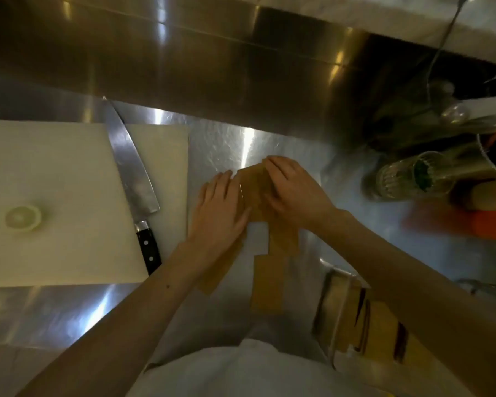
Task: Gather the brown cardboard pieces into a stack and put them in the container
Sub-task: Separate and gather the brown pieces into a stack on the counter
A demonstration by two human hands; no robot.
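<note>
My left hand [219, 207] and right hand [294, 190] press flat on thin brown cardboard pieces [267, 285] spread over the shiny steel counter [355, 224]. A clear plastic container [337, 313] by my right forearm holds more pieces. A steel-bladed, black-handled knife [132, 179] lies on the white cutting board [55, 173].

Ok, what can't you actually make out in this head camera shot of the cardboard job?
- How many brown cardboard pieces there are: they overlap, and the left hand and right hand cover the far ones.
- The container: the right forearm crosses it, hiding most of its contents.
- Items at the right edge beyond the glass: blurred and cut off.
</note>
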